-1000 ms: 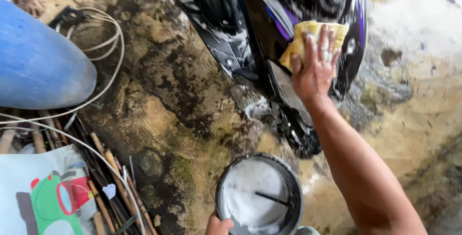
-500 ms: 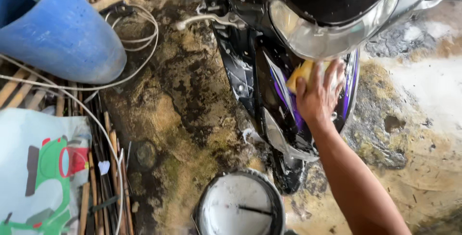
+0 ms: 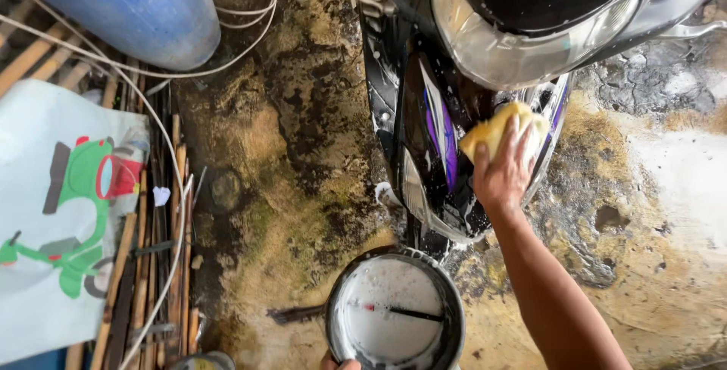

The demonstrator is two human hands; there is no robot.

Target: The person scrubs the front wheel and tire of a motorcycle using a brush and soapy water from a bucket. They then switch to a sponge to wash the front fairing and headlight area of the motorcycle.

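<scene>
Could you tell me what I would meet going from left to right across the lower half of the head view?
Printed sheet with a green scooter drawing → bundle of wooden sticks → bucket of soapy water → right hand pressing a yellow sponge on the motorbike's front panel.

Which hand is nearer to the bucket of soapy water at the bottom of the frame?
Left. The left hand grips the bucket at its near rim, only fingertips showing. The right hand is up above it, pressing a yellow sponge on the motorbike's front panel.
</scene>
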